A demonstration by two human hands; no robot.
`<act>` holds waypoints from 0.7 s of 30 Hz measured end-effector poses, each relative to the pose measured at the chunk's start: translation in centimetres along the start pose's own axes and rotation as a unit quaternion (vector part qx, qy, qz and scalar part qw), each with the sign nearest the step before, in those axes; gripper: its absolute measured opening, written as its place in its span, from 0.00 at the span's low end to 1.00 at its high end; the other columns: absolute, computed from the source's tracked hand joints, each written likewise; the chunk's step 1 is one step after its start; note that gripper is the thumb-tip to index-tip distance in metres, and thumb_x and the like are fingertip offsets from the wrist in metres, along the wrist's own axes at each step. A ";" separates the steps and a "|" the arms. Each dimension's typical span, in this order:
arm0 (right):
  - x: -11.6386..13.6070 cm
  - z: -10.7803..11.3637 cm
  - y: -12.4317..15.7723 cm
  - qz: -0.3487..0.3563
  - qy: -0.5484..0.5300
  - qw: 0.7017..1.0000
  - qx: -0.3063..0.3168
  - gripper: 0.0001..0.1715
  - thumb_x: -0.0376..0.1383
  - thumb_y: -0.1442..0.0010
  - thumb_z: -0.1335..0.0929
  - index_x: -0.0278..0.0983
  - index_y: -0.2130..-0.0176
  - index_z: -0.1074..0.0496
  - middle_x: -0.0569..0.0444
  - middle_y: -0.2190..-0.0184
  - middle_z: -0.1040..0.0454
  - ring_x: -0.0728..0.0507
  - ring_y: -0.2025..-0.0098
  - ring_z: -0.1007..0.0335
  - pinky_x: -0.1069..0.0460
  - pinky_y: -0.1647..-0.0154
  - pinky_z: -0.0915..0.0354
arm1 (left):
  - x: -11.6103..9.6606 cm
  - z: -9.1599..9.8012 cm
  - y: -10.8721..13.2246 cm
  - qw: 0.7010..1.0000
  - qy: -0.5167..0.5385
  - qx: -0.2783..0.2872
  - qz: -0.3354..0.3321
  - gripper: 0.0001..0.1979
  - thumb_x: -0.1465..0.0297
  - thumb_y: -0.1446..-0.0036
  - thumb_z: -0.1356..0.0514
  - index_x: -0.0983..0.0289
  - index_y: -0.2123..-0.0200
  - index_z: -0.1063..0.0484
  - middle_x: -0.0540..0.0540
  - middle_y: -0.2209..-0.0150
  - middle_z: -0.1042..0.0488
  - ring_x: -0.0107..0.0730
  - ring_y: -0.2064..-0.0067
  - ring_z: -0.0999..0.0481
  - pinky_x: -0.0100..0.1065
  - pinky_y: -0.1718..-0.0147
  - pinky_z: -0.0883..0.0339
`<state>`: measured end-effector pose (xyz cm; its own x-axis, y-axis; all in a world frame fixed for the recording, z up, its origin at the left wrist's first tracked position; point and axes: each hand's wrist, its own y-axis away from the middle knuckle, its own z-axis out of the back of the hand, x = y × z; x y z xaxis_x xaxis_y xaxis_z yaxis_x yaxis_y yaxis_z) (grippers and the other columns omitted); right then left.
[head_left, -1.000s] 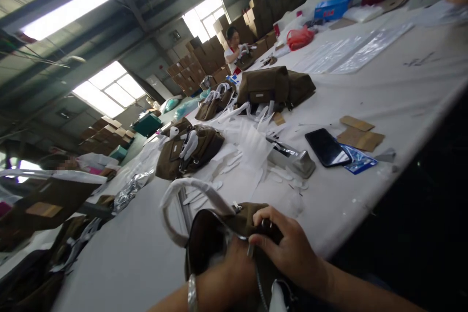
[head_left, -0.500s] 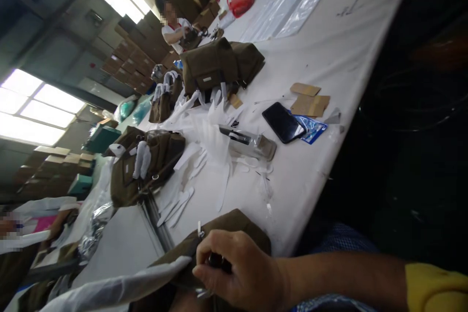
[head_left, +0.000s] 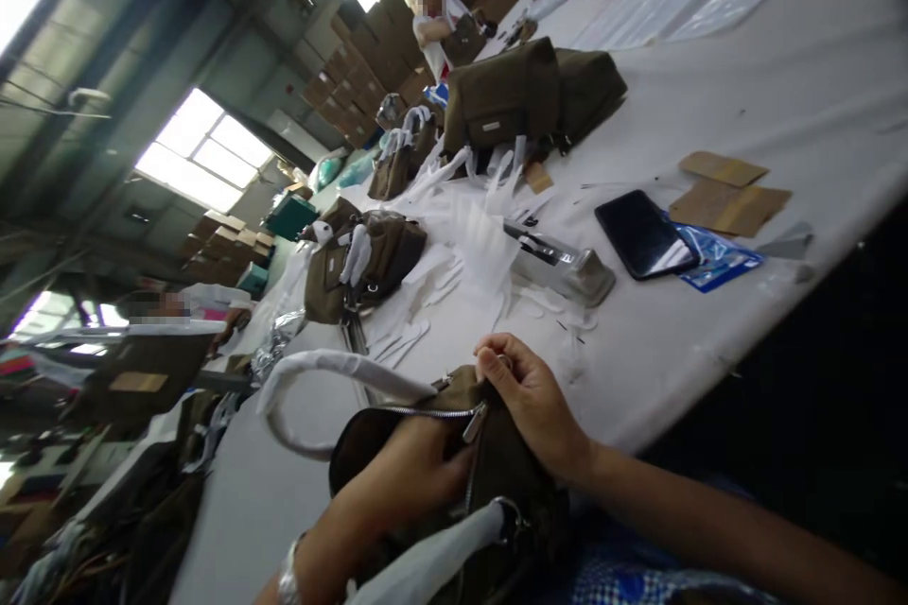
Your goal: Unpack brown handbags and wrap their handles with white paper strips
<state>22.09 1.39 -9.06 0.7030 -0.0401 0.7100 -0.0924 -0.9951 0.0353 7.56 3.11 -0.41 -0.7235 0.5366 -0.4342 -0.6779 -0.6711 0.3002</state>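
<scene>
An olive-brown handbag point(head_left: 511, 501) lies in front of me with its zip point(head_left: 474, 421) open. Its handle point(head_left: 305, 364) is wrapped in white paper and arches to the left; another wrapped strap point(head_left: 432, 558) runs toward me. My left hand point(head_left: 422, 463) reaches into the bag's opening, its fingertips hidden inside. At the bag's far right end, my right hand point(head_left: 532, 402) is closed, thumb and fingers pinching the bag's edge beside a small metal ring.
Several olive bags, including one point(head_left: 369, 255) with wrapped handles, lie further along the white table point(head_left: 681, 369). Paper strips point(head_left: 489, 241), a grey metal tool point(head_left: 567, 265), a phone point(head_left: 645, 232) and cardboard pieces point(head_left: 738, 203) lie beyond my hands. Two other people are at the far left and back.
My right hand, earlier closed around a dark object over the bag, now pinches the bag's end. My left hand has come into view inside the bag. The camera has swung left.
</scene>
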 end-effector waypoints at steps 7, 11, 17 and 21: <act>0.6 1.4 0.7 -0.007 0.114 0.992 0.059 0.21 0.51 0.41 0.28 0.37 0.60 0.28 0.56 0.65 0.28 0.48 0.64 0.32 0.54 0.63 0.34 | 1.7 -2.0 4.7 0.995 -0.091 -0.032 -0.016 0.27 0.67 0.42 0.39 0.60 0.38 0.32 0.60 0.41 0.28 0.56 0.37 0.32 0.49 0.38 0.38; 0.5 1.6 0.5 0.024 0.222 0.971 0.083 0.20 0.51 0.37 0.31 0.36 0.63 0.30 0.57 0.69 0.30 0.48 0.66 0.34 0.54 0.66 0.35 | 2.4 -0.8 3.6 0.997 -0.001 -0.026 -0.079 0.22 0.64 0.45 0.35 0.57 0.46 0.25 0.56 0.49 0.22 0.49 0.43 0.26 0.43 0.40 0.35; 0.8 0.0 0.3 0.017 0.222 0.968 0.117 0.18 0.50 0.36 0.33 0.38 0.62 0.35 0.62 0.76 0.36 0.52 0.79 0.39 0.57 0.81 0.41 | 1.1 1.0 3.1 0.973 0.147 -0.141 0.107 0.28 0.51 0.35 0.50 0.66 0.71 0.22 0.55 0.75 0.25 0.34 0.73 0.28 0.32 0.73 0.35; 1.7 -0.8 -0.3 0.035 0.279 0.948 0.148 0.15 0.47 0.38 0.32 0.38 0.62 0.31 0.62 0.75 0.32 0.51 0.81 0.38 0.56 0.82 0.40 | 0.6 0.3 2.7 0.970 0.181 -0.121 0.108 0.25 0.50 0.40 0.44 0.66 0.74 0.28 0.49 0.78 0.33 0.26 0.75 0.37 0.28 0.76 0.45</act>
<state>22.77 1.67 -7.31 0.2117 -0.1356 0.9679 0.1351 -0.9768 -0.1664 5.23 1.75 0.36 -0.7221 0.1855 -0.6665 -0.4339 -0.8718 0.2274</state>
